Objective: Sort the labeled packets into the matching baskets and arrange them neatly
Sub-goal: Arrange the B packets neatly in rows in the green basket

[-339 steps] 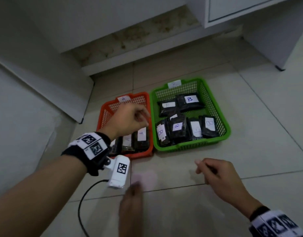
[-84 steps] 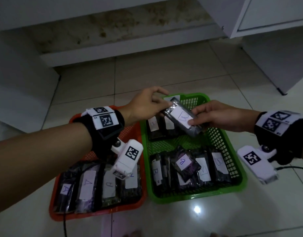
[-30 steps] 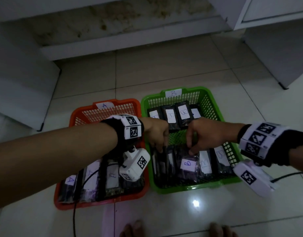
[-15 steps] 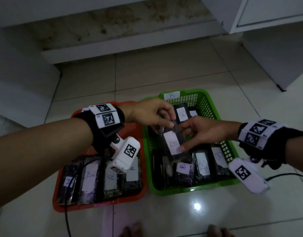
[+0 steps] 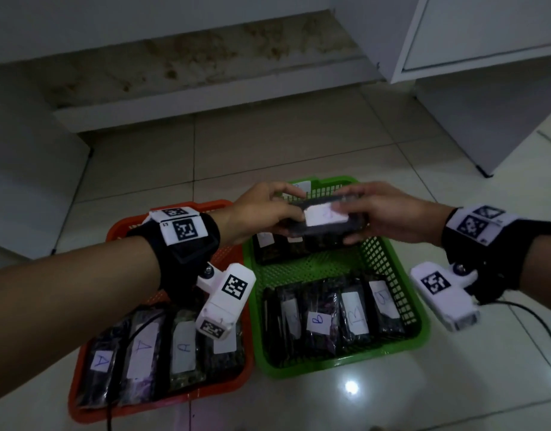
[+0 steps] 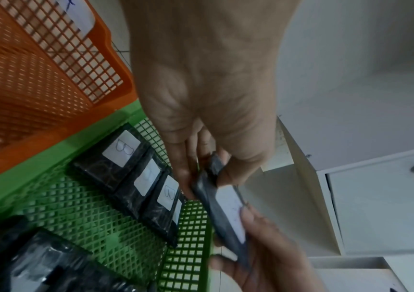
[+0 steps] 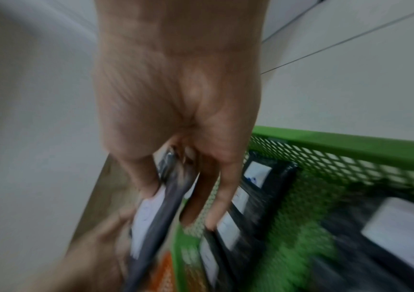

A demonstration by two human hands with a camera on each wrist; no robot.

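Observation:
A dark packet (image 5: 325, 223) with a white label is held flat in the air over the far end of the green basket (image 5: 395, 349). My left hand (image 5: 265, 209) pinches its left end and my right hand (image 5: 380, 213) grips its right end. The left wrist view shows the same packet (image 6: 223, 213) between both hands, above a back row of B packets (image 6: 123, 158). It appears blurred as the packet (image 7: 160, 213) in the right wrist view. A front row of B packets (image 5: 330, 318) lies in the green basket. The orange basket (image 5: 91, 415) holds A packets (image 5: 143, 353).
The baskets sit side by side on a pale tiled floor (image 5: 299, 144). A stained wall base (image 5: 206, 98) runs behind them. A white cabinet (image 5: 485, 73) stands at the far right and a white panel (image 5: 28, 169) at the left. Camera cables trail from both wrists.
Both hands have lifted the packet from the middle of the green basket, carried it toward the far end and turned it flat and crosswise.

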